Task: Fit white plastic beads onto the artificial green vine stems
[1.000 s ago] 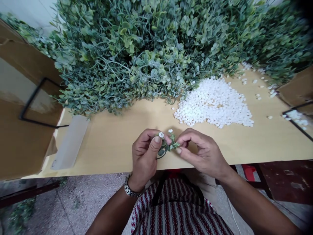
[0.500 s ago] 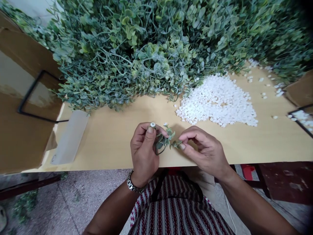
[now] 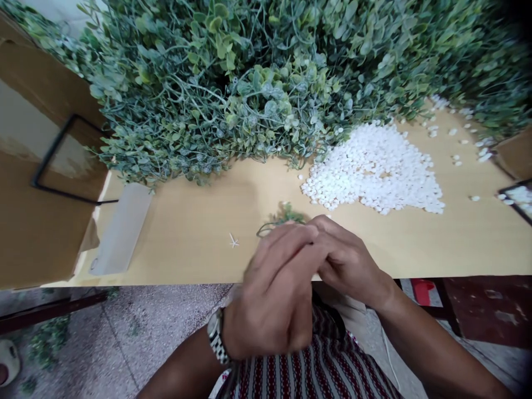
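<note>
Sprig (image 3: 287, 215), count one, is near-left of the white pile (image 3: 376, 169), just past my knuckles, thin stem looping out to the left. Its near end is hidden.

Left hand (image 3: 276, 288) is blurred, back to camera, reaching across to my right hand (image 3: 349, 255); both sit on the near side of the pile. Can't tell whether either set of fingers is clamped, or on what: left hand blocks the contact. My read: hands paired so one steadies while the other works.

White star-shaped bit (image 3: 234, 241): one, farther left of the pile and nearer me, loose on the worktop (image 3: 178, 238). No clear reason for the spot.

Pile: one, pieces too many to count. Probably sits there for a short right-hand reach. Strays: one just left of it, one well apart to its right, a scatter behind-right that I can't count cleanly.

Greenery heap (image 3: 249, 83): one, behind and left of the pile, likely kept back to give my wrists room.

Translucent strip (image 3: 122, 230): one, far left of the pile, use unclear.

Cardboard: two pieces, far left (image 3: 45, 216) and right (image 3: 515, 152) of the pile, maybe side walls. Black wire frames: two, one by each.
</note>
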Demonstrator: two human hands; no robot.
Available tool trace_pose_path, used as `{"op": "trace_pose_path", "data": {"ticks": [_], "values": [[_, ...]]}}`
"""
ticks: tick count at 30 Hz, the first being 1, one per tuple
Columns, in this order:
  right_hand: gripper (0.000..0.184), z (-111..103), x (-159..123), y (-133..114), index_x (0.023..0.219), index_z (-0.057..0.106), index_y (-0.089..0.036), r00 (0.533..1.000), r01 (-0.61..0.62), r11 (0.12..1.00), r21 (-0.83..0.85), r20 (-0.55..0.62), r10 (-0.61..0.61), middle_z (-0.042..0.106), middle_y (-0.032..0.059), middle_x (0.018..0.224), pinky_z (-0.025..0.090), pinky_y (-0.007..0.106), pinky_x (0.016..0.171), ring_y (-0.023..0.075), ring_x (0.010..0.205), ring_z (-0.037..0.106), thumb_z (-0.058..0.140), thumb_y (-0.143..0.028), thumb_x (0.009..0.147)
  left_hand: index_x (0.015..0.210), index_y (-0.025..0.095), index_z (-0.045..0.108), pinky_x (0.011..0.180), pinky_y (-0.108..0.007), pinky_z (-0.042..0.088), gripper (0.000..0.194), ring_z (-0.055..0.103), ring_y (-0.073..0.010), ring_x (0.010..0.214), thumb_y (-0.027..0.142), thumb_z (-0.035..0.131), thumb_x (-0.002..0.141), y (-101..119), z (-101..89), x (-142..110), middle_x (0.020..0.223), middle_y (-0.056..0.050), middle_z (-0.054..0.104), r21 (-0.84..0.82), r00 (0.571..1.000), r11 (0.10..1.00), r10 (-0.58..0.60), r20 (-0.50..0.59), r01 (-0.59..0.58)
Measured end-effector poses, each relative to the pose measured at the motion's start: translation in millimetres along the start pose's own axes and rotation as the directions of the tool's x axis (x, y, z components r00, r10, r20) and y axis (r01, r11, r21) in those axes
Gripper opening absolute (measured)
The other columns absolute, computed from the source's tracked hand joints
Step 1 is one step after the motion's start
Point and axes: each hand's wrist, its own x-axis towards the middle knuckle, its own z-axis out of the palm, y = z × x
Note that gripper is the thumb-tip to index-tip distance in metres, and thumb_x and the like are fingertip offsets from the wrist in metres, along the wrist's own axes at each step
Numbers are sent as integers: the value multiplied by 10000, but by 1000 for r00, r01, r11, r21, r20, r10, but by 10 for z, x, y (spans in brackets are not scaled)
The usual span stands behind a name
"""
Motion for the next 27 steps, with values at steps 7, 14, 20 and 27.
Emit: {"op": "trace_pose_path", "data": {"ticks": [7,14,20,27], "values": [[145,20,-21,-30,883,612,-125,997,17,999,-40,-80,-20,581,69,778,476,279,616,153,728,549,526,-28,818,1023,153,526,920,-415,466,231,598,-188,858,75,475,811,-210,162,37,893,-77,640,35,989,999,-42,139,37],[203,-194,-92,131,1037,596,-146,984,-71,994,-78,-171,56,649,69,860,524,269,652,152,789,618,543,-98,847,831,166,580,835,-374,449,130,584,-153,754,46,537,805,-248,153,20,774,-31,648,40,999,999,-13,45,12],[144,-465,-65,379,919,627,-167,957,-275,891,-360,-16,289,641,52,806,479,299,642,175,741,607,507,-132,849,805,174,590,831,-378,430,121,580,-150,712,63,542,804,-228,183,68,750,-16,651,25,997,997,-72,30,71],[147,-304,-37,388,791,617,-153,965,-225,875,-428,24,260,602,68,734,440,314,623,184,692,567,484,-149,852,825,182,591,848,-399,412,77,596,-172,728,126,540,812,-206,192,90,761,-24,663,-35,989,990,-133,63,135]]}}
